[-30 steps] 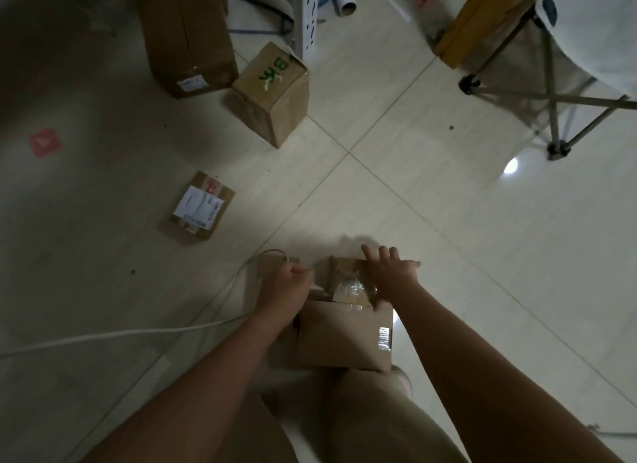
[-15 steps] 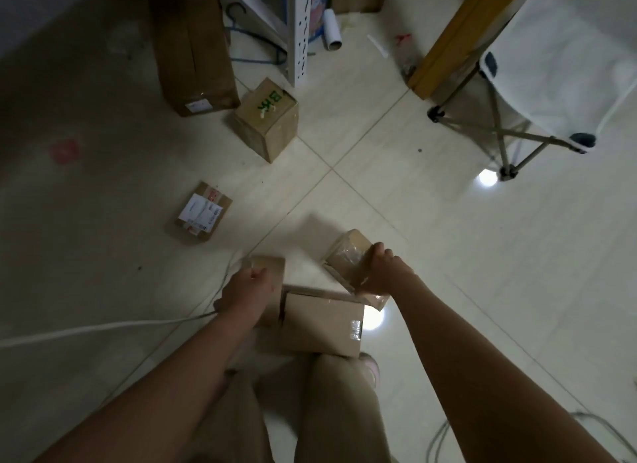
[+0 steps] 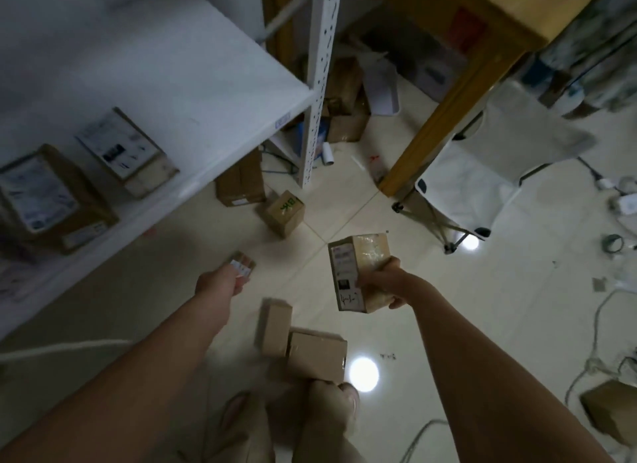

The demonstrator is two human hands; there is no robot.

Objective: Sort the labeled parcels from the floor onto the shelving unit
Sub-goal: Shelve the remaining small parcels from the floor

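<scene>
My right hand [image 3: 383, 283] is shut on a taped cardboard parcel [image 3: 360, 273], held above the floor with its white label turned toward me. My left hand [image 3: 220, 283] hangs empty, fingers loose, in front of a small flat labeled parcel [image 3: 245, 263] that lies on the floor. Two plain brown parcels [image 3: 275, 328] [image 3: 317, 355] sit side by side by my feet. A box with green writing [image 3: 286, 212] stands near the shelf post. The white shelf [image 3: 179, 76] at the left carries two labeled parcels [image 3: 127, 152] [image 3: 48, 200].
A larger box [image 3: 239, 186] lies under the shelf beside the perforated post [image 3: 319, 83]. A folding chair [image 3: 482, 173] and a yellow wooden leg [image 3: 448, 110] stand at the right. Cables [image 3: 601, 321] and another box [image 3: 610, 414] lie at the far right.
My right hand has lifted the taped parcel off the floor and turned its label up. My left hand let go of the small brown box. My view rose, bringing the shelf in.
</scene>
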